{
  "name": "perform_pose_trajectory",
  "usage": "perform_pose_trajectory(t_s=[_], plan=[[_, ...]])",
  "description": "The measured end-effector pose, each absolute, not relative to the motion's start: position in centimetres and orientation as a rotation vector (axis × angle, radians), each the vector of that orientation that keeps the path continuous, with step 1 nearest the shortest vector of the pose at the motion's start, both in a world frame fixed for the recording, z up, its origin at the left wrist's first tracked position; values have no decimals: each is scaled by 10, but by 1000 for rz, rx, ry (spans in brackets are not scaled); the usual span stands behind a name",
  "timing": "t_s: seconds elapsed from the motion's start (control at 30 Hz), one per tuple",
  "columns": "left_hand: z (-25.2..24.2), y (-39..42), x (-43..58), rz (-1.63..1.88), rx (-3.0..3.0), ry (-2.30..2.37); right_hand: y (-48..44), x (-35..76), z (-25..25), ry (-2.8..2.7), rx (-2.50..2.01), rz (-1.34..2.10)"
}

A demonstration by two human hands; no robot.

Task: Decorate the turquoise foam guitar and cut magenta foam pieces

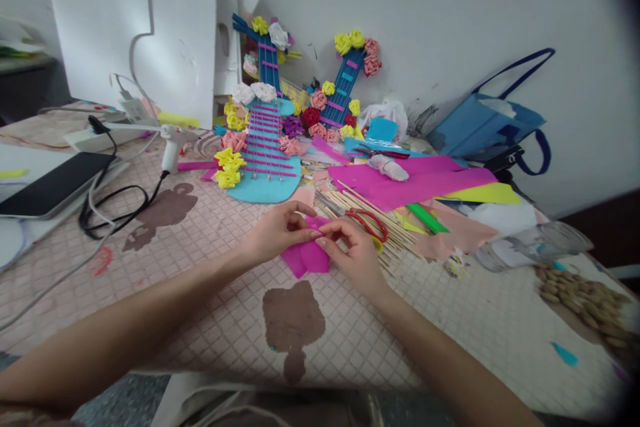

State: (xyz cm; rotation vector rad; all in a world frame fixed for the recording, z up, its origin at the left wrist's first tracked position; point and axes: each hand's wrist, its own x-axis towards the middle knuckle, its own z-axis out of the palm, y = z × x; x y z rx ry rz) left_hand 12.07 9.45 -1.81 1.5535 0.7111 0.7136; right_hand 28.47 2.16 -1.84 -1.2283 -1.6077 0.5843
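A small piece of magenta crepe paper (307,259) is pinched at its upper edge by both of my hands, above the near middle of the table. My left hand (280,230) grips it from the left, thumb and fingertips together. From the right, my right hand (350,247) pinches the same edge close to the left fingertips. Just behind my right hand lie red-handled scissors (370,221) on a spread of thin wooden sticks (400,235). Part of the paper is hidden under my fingers.
Blue guitar-shaped crafts (265,190) with paper flowers stand at the back. Magenta paper sheets (420,180) lie behind the sticks. A white glue gun (171,150), black cable and tablet (55,183) are left; a clear jar (540,243), peanuts (580,300) and blue bag (485,123) are right.
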Motion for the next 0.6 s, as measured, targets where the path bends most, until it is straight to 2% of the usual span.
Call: perform_pose_trajectory(t_s=[0.2, 0.33, 0.47, 0.6], plan=[[-19, 90, 119, 795, 1694, 716, 19, 284, -11, -1815, -1197, 329], [-18, 92, 117, 773, 1697, 706, 21, 289, -11, -1724, -1295, 267], [-14, 92, 116, 749, 1674, 725, 26, 297, -15, -1602, -1393, 306], [-12, 91, 116, 762, 1688, 725, 25, 297, -10, -1678, -1261, 401]])
